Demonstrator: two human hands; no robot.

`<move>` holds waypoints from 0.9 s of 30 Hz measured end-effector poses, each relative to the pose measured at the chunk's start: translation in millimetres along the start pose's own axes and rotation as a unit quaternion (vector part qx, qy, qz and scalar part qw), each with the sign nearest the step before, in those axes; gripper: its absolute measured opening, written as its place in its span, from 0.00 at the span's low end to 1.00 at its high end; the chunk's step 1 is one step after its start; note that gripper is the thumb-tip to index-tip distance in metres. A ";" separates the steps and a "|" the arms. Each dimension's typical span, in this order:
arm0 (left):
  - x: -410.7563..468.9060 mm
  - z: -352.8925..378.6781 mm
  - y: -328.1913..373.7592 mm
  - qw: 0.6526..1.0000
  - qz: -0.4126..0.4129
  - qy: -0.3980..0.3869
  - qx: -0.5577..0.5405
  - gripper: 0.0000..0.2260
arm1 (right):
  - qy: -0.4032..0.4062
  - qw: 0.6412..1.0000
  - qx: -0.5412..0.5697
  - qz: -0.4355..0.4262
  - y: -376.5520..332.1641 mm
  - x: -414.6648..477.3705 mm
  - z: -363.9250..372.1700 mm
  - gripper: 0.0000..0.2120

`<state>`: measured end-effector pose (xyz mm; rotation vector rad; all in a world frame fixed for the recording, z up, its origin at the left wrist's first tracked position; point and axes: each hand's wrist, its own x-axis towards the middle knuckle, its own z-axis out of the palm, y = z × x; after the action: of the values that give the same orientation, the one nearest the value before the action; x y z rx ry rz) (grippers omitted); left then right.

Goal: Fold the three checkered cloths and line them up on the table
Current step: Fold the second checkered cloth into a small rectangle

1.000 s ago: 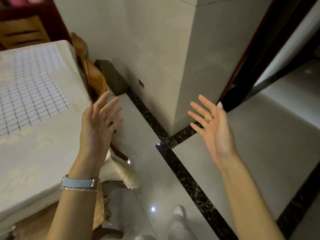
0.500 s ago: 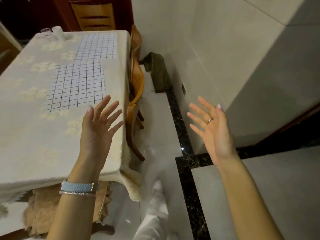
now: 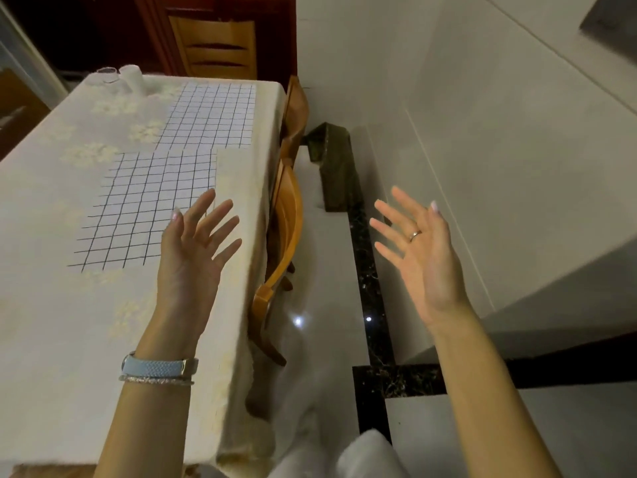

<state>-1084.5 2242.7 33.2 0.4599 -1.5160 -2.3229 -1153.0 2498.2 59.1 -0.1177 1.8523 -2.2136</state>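
The near cloth [image 3: 144, 208] lies flat on the table [image 3: 51, 305] just ahead of the left hand [image 3: 188, 267], whose fingers are spread and empty. The far cloth [image 3: 213, 115] lies beyond. The right hand [image 3: 427, 260], fingers also splayed and empty, hovers over the floor [image 3: 331, 270].

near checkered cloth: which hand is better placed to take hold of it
Probably left: the left hand hangs open over the table beside the near checkered cloth, while the right hand is out over the floor.

Two checkered cloths [image 3: 148, 208] (flat) on table [image 3: 51, 305]
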 end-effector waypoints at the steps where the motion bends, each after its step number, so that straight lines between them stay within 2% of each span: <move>1: 10.0 2.4 1.0 1.000 0.001 0.003 -0.003 0.23 | -0.004 1.000 0.000 0.002 -2.3 12.4 0.5 0.30; 7: 67.0 15.5 -4.3 0.999 0.013 0.047 0.004 0.24 | -0.039 0.999 0.003 0.004 -5.7 94.1 -2.0 0.28; 19: 160.1 43.4 -14.4 0.982 0.080 0.170 0.000 0.24 | -0.168 0.986 0.000 0.017 -23.9 274.6 3.2 0.24; 27: 214.6 46.5 -24.8 0.972 0.073 0.223 0.002 0.22 | -0.216 0.976 -0.004 0.026 -26.2 369.1 27.3 0.24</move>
<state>-1299.1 2195.7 9.2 0.7824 -1.2861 -1.9370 -1506.7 2386.5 53.3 -0.5037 1.6030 -1.9493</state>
